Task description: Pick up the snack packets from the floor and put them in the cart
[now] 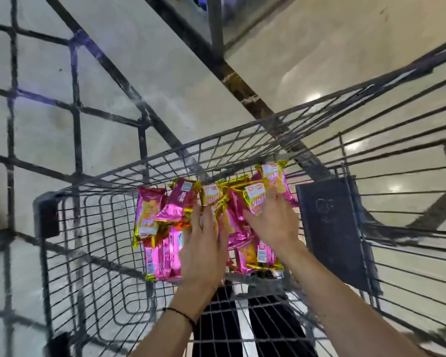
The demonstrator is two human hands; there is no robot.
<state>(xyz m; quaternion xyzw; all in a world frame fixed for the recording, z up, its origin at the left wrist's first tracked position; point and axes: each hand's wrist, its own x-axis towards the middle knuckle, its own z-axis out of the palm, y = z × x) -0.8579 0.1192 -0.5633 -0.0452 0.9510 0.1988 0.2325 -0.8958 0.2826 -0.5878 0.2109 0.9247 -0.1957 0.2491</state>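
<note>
Several pink and gold snack packets lie heaped in the upper seat section of a grey wire shopping cart. My left hand lies palm down on the middle of the heap, fingers straight. My right hand lies flat on the packets at the right, its fingers spread over a packet with a gold end. Neither hand curls round a packet. Both forearms reach in from the bottom of the view.
A dark grey flap of the cart stands just right of my right hand. A tall wire cage wall rises on the left. Pale glossy floor tiles lie beyond. Black trouser legs show under the cart.
</note>
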